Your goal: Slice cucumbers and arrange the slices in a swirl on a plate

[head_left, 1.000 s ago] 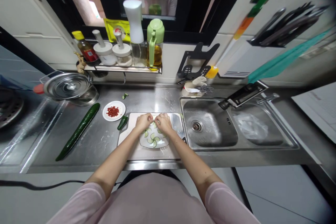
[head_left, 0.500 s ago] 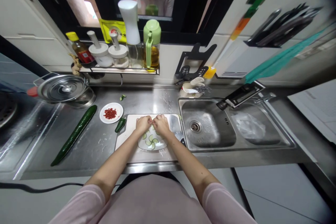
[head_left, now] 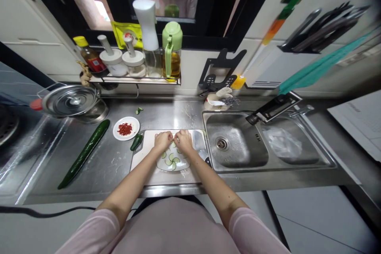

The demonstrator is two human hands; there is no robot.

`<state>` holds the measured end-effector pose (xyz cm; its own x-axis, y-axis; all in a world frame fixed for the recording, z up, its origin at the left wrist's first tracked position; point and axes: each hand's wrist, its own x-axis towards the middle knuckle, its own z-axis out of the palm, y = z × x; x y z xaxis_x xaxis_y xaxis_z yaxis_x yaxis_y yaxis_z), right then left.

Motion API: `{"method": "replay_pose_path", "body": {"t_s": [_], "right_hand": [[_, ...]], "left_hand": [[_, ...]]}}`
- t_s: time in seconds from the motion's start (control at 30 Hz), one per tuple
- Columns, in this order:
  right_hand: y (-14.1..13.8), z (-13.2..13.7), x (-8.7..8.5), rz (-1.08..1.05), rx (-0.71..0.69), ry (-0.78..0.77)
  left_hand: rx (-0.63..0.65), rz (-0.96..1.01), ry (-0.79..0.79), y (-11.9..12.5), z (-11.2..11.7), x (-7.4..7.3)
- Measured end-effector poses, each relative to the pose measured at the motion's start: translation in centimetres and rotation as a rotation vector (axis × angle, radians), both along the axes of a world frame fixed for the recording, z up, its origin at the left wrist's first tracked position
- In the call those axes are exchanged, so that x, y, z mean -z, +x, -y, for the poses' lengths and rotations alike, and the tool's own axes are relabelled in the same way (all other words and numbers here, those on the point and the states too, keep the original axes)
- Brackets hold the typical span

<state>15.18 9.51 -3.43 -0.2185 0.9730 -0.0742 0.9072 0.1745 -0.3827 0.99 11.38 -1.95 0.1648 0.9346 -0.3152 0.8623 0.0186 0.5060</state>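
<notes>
Several thin cucumber slices [head_left: 172,162] lie curved on a clear-white plate [head_left: 175,168], which rests on the white cutting board [head_left: 139,162]. Over the plate's far side, my left hand [head_left: 163,141] is closed with its fingertips pinched; what they hold is too small to make out. Close beside it, my right hand [head_left: 183,141] pinches a pale green cucumber slice, partly hidden by the fingers. A knife [head_left: 200,143] with a wide blade lies on the board's right side. At its left edge is a short cucumber piece [head_left: 137,141].
A whole cucumber [head_left: 85,152] lies on the counter at left, near a white plate [head_left: 117,136] of chopped red pieces and a lidded steel pot [head_left: 92,113]. The double sink [head_left: 238,158] is at right. Bottles and jars stand on a shelf [head_left: 137,81] behind.
Both hands stay over the plate's far side, with only slight finger movement. The slices on the plate look nearly the same.
</notes>
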Motion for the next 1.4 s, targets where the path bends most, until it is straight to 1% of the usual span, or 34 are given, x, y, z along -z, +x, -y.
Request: {"method": "replay_pose_path", "body": {"t_s": [0.27,0.37,0.5,0.6,0.7,0.87,0.97,1.2,1.4], "right_hand": [[-0.1,-0.2,0.1,-0.009,0.008,0.014],[0.1,-0.2,-0.1,-0.053,0.049,0.043],[1.0,0.0,-0.7,-0.129,0.144,0.107],[2.2,0.7,-1.1,-0.216,0.211,0.177],[3.5,1.9,-1.1,-0.323,0.262,0.235],[4.9,4.2,-0.3,-0.388,0.34,0.254],[5.1,5.5,-0.1,-0.392,0.372,0.256],[5.5,8.0,-0.8,-0.411,0.412,0.288],[6.6,9.6,-0.9,-0.439,0.446,0.317]], "left_hand": [[-0.012,0.02,-0.001,0.1,0.0,-0.2],[-0.06,0.056,-0.001,-0.3,0.0,-0.3],[-0.16,0.153,0.009,-1.4,0.4,-0.2],[-0.258,0.213,0.044,-2.3,1.6,0.3],[-0.322,0.288,0.084,-2.8,3.7,0.9],[-0.346,0.426,0.092,-2.8,7.7,1.2],[-0.347,0.482,0.1,-2.7,9.3,1.2],[-0.371,0.526,0.103,-3.2,11.0,1.5],[-0.435,0.625,0.149,-4.1,11.4,1.6]]}}
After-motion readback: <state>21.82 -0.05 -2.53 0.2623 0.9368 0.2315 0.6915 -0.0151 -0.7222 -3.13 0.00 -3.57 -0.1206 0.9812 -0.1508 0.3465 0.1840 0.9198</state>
